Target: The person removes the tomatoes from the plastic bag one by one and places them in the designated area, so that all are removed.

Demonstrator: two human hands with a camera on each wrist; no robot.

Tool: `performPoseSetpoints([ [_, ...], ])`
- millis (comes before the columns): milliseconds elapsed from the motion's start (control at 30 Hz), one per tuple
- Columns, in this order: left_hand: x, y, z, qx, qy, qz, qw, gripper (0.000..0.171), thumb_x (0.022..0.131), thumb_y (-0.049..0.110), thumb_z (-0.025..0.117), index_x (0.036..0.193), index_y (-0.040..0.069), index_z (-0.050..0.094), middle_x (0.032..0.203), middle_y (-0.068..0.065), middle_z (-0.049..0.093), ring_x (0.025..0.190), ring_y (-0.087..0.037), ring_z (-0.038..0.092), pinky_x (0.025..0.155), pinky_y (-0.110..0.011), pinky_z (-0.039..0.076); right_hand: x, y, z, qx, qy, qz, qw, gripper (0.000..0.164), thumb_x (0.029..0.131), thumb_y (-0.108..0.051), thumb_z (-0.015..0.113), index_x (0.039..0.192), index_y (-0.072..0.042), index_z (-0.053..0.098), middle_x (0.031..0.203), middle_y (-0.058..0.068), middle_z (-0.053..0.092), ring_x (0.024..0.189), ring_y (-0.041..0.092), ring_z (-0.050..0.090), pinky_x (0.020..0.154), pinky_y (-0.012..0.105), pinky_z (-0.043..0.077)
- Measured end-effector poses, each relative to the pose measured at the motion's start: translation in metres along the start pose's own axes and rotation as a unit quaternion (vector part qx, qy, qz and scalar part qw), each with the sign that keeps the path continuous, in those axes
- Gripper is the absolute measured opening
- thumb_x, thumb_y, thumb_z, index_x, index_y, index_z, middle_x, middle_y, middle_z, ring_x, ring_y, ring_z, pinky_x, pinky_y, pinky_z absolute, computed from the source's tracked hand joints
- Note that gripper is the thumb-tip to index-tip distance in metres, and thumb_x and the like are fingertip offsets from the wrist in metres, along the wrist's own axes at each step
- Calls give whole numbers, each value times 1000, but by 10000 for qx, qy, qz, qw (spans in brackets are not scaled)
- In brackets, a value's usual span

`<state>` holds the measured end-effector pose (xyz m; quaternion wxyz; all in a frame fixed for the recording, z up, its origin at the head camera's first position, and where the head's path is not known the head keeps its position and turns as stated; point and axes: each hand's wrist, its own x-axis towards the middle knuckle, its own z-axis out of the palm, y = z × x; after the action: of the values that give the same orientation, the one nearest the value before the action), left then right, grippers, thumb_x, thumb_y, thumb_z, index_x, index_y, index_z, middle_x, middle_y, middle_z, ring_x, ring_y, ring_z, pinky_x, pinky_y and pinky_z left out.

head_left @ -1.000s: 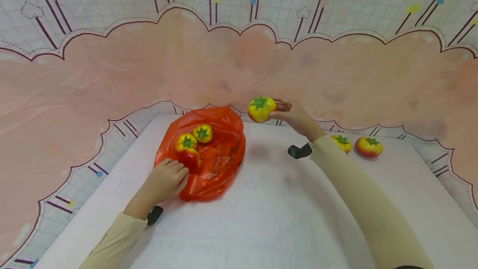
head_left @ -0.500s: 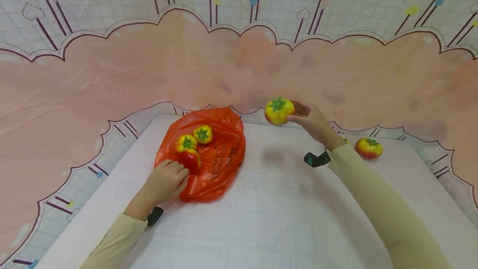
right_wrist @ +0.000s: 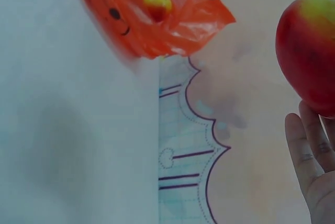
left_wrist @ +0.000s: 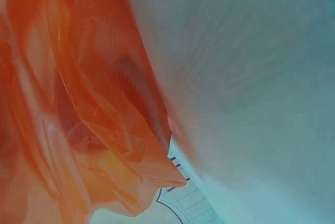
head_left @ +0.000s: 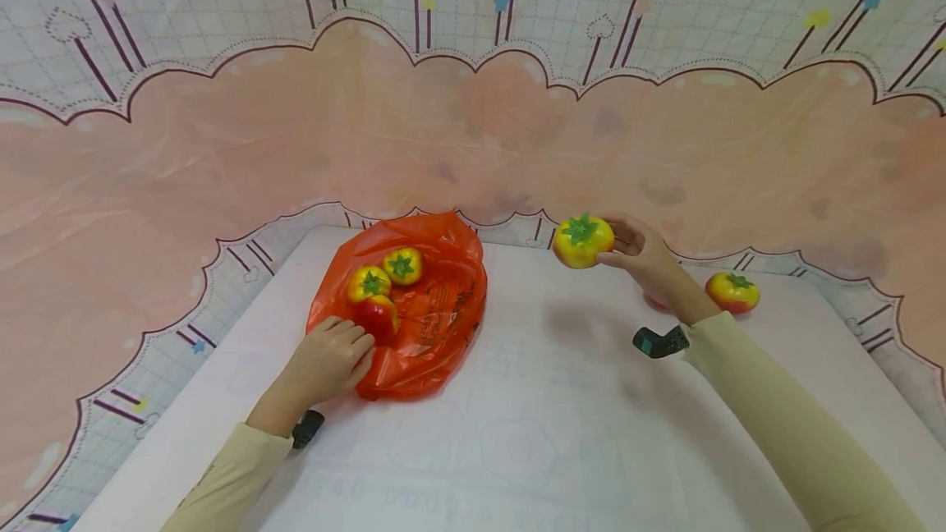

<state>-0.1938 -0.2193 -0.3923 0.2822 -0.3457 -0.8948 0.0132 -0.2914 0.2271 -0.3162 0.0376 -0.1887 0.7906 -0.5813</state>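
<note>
In the head view, my right hand (head_left: 645, 259) holds a yellow-and-red tomato (head_left: 584, 241) with a green star-shaped top, raised above the table. The right wrist view shows the red underside of that tomato (right_wrist: 309, 51) against the fingers (right_wrist: 301, 143). My left hand (head_left: 325, 358) grips the near left edge of an orange-red plastic bag (head_left: 436, 351), fingers curled. Inside the spread bag lie two yellow tomatoes (head_left: 369, 283) and a redder one (head_left: 377, 317) close to the left fingers. Bag folds (left_wrist: 99, 93) fill much of the left wrist view.
Another tomato (head_left: 732, 292) sits on the white table (head_left: 502, 401) at the right. Beside it, one more tomato (head_left: 654, 302) is mostly hidden behind my right hand and wrist. A pink patterned cloth (head_left: 443, 146) rises behind the table.
My right hand has moved to the right and slightly down with the tomato, away from the bag. The left hand and the bag stay where they were.
</note>
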Motion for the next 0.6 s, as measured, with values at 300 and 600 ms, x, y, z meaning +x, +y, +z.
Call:
performPoseSetpoints([
  [300,0,0,0,4,-69,-30,10000,20,69,21,80,82,8,72,77,-5,71,71,-20,64,75,-36,55,-18,12,-18,-360,266,-88,9990,57,88,-19,65,138,-11,39,135,-2,48,112,-5,52,89,9,44],
  [600,0,-1,1,1,-52,-14,10000,20,69,21,80,81,8,72,77,-5,71,71,-20,65,74,-36,55,-38,21,-39,-440,566,251,9971,56,89,-17,63,139,-15,38,137,-6,44,111,-12,48,88,5,43],
])
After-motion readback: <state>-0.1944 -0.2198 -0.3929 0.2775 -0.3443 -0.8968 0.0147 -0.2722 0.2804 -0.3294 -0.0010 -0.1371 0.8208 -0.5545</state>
